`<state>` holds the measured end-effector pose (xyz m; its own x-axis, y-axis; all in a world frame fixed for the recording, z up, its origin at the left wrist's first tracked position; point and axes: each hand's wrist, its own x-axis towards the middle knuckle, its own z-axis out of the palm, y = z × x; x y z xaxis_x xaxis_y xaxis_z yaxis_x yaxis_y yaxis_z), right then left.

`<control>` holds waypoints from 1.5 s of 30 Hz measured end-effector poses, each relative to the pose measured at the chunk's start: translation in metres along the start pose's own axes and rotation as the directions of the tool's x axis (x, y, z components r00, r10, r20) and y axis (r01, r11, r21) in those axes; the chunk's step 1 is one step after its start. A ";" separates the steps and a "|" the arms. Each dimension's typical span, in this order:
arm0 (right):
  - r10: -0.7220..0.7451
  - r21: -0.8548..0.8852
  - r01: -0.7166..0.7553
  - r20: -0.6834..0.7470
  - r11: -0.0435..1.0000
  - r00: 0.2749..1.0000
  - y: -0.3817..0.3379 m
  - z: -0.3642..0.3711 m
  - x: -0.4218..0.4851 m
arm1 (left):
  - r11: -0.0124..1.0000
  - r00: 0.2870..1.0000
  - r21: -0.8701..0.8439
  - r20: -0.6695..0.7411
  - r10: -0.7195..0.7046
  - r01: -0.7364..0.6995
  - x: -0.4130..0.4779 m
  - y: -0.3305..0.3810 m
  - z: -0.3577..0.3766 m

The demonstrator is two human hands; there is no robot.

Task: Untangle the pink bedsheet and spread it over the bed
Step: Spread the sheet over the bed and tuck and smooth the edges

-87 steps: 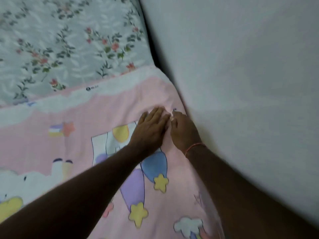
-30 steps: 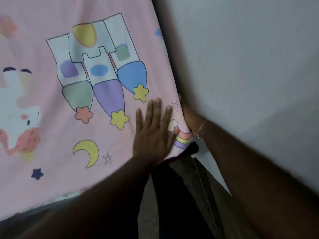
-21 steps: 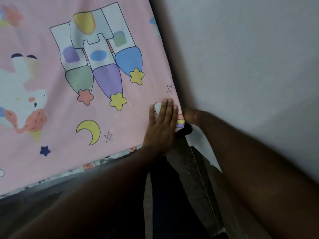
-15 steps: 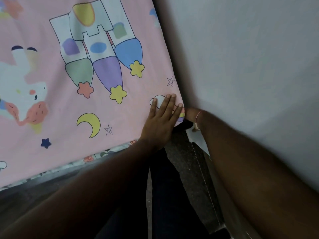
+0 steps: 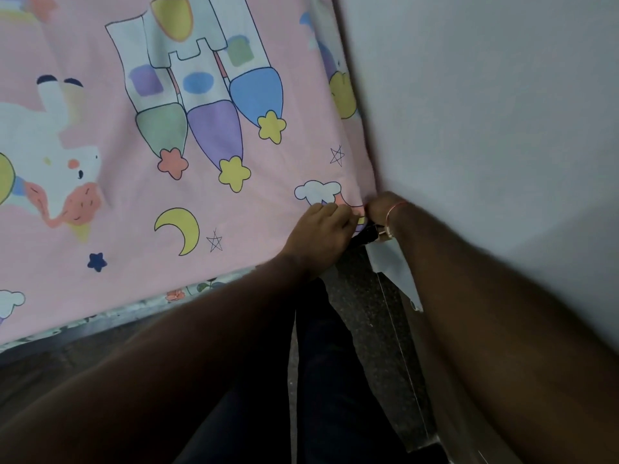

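The pink bedsheet, printed with a castle, stars, a moon and a unicorn, lies flat over the bed and reaches the wall on the right. My left hand sits at the sheet's near right corner with its fingers curled onto the cloth by the rainbow print. My right hand, with a red thread at the wrist, is pushed against the same corner beside the wall; its fingers are hidden behind the sheet's edge.
A pale wall runs along the bed's right side. A floral sheet edge shows under the pink one at the bed's near side. Dark speckled floor and my dark trouser legs lie below.
My left hand's flat fingers have curled onto the sheet's corner. Both hands have stayed at the near right corner by the wall, after moving down along the wall side earlier.
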<state>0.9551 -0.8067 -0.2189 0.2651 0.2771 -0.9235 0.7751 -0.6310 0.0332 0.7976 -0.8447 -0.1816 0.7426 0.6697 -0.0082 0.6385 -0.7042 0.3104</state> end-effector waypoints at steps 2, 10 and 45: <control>-0.023 -0.033 0.022 -0.016 0.999 1.000 0.004 0.006 0.008 | 1.000 1.000 0.007 -0.018 0.017 -0.017 0.000 0.001 0.003; -0.048 0.514 0.257 -0.385 0.818 0.922 -0.032 -0.016 -0.005 | 0.986 0.997 -0.145 0.010 -0.083 0.083 -0.005 0.014 -0.018; -0.533 0.651 0.693 -0.484 0.311 0.694 -0.284 -0.189 0.027 | 0.958 0.959 0.053 -0.057 -0.279 0.282 0.112 -0.191 -0.035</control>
<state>0.8502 -0.4830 -0.1808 0.0481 0.8793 -0.4739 0.0516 -0.4760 -0.8780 0.7516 -0.6270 -0.2089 0.5222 0.8519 -0.0398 0.8318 -0.4984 0.2442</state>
